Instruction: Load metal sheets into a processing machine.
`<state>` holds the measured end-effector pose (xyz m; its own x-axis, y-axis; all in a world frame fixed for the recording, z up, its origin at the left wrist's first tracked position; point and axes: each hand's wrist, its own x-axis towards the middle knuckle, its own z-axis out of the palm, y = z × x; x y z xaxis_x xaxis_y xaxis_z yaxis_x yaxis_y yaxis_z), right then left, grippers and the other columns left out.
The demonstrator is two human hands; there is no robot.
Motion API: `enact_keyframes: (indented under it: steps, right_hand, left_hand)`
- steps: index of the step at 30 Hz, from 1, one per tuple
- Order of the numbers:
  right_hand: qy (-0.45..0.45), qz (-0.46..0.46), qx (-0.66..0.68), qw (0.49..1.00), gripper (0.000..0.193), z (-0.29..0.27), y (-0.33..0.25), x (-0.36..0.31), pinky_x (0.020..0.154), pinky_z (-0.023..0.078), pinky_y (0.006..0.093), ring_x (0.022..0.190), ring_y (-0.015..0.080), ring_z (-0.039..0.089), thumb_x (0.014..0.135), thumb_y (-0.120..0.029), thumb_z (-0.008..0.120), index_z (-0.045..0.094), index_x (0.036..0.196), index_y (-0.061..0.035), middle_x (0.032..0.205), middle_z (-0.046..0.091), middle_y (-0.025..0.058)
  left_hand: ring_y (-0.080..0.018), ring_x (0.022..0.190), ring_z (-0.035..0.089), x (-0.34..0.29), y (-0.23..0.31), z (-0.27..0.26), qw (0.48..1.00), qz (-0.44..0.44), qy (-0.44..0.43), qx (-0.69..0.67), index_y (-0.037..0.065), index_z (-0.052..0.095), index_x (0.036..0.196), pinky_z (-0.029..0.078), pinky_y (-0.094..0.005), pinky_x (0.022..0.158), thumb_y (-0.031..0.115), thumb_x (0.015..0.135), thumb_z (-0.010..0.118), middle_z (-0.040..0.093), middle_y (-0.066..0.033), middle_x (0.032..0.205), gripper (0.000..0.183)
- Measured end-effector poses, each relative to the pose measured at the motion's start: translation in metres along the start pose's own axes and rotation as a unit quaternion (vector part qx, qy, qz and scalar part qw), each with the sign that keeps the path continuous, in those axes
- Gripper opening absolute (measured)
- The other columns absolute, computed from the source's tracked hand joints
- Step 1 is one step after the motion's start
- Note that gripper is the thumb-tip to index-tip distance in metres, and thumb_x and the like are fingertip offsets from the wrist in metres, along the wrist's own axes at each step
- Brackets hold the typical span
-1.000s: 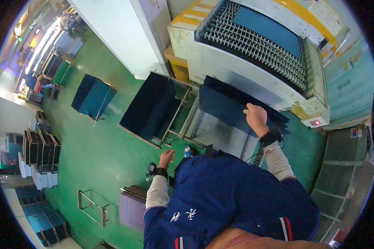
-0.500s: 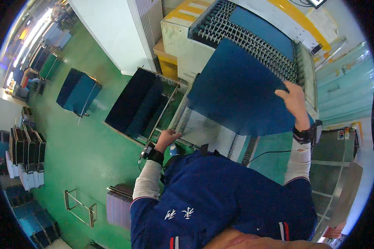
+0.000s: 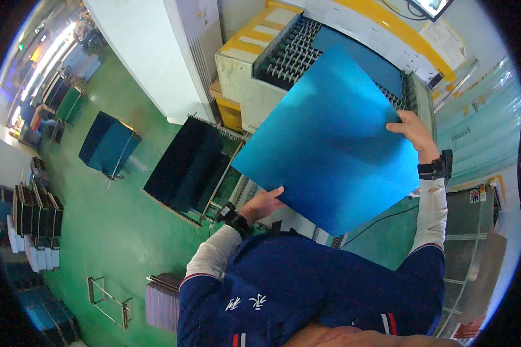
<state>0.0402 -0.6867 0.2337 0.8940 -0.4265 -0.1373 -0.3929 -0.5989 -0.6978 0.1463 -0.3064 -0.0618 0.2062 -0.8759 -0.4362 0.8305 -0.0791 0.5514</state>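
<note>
A flat, glossy blue panel is held up and tilted before me, above the near side of a roller conveyor. My right hand grips its right edge, with the fingers closed on it. At the lower left edge of the panel is my left hand, thumb over the edge and the other fingers hidden partly beneath. Behind, a second blue panel lies on the metal rollers. The held panel covers most of a pale rack with slotted edges below it.
To the left stands a rack of dark panels, and further off another rack of blue panels. A bare metal frame sits on the green floor. A white pillar rises by the conveyor; a black cable runs near my right arm.
The panel has come nearer to me and tipped so its face shines bright blue. My left hand has moved from the rack's edge up to the panel's lower edge. My right hand keeps its grip.
</note>
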Motion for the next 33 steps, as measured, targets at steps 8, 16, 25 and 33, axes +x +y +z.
enact_keyframes:
  steps: [8, 16, 25, 33]
  right_hand:
    - [0.046, -0.088, -0.077, 0.992, 0.03, 0.0, 0.082, 0.099, 0.066, 0.044, 0.0301, 0.072, 0.0143, 0.055, 0.073, -0.022, 0.071, 0.063, 0.082, 0.0051, 0.073, 0.06, 0.005]
    - [0.088, -0.127, -0.001, 0.988, 0.034, 0.006, 0.098, 0.128, 0.088, 0.047, 0.0332, 0.097, 0.0201, 0.06, 0.08, -0.014, 0.068, 0.061, 0.11, 0.0002, 0.104, 0.063, 0.0112]
    - [0.082, -0.042, 0.068, 0.993, 0.031, -0.06, 0.122, 0.025, 0.083, 0.047, 0.0294, 0.094, 0.0155, 0.061, 0.088, -0.025, 0.063, 0.064, 0.108, -0.0022, 0.103, 0.065, 0.0067]
    - [0.242, 0.061, 0.221, 0.943, 0.036, -0.065, 0.187, -0.095, 0.077, 0.049, 0.0263, 0.085, 0.0125, 0.063, 0.088, -0.031, 0.062, 0.064, 0.108, -0.0009, 0.095, 0.068, 0.0053]
  left_hand:
    - [-0.0326, 0.121, 0.049, 0.022, -0.016, 0.017, 0.976, 0.019, -0.033, -0.214, 0.006, 0.039, 0.135, 0.038, -0.0511, 0.103, 0.017, 0.095, 0.053, 0.046, -0.0127, 0.137, 0.044]
    - [-0.0227, 0.119, 0.048, 0.016, 0.02, 0.059, 0.975, 0.073, 0.032, -0.207, 0.006, 0.046, 0.13, 0.039, -0.042, 0.101, 0.022, 0.096, 0.054, 0.051, -0.0084, 0.13, 0.038]
    - [-0.0249, 0.117, 0.05, 0.031, 0.028, 0.048, 0.993, 0.068, 0.03, -0.088, 0.003, 0.048, 0.127, 0.038, -0.0412, 0.103, 0.027, 0.097, 0.052, 0.053, -0.009, 0.128, 0.039]
    - [-0.0262, 0.115, 0.05, 0.067, 0.061, 0.097, 0.973, 0.093, 0.069, -0.198, 0.004, 0.049, 0.125, 0.038, -0.0433, 0.102, 0.025, 0.098, 0.05, 0.055, -0.0104, 0.123, 0.034]
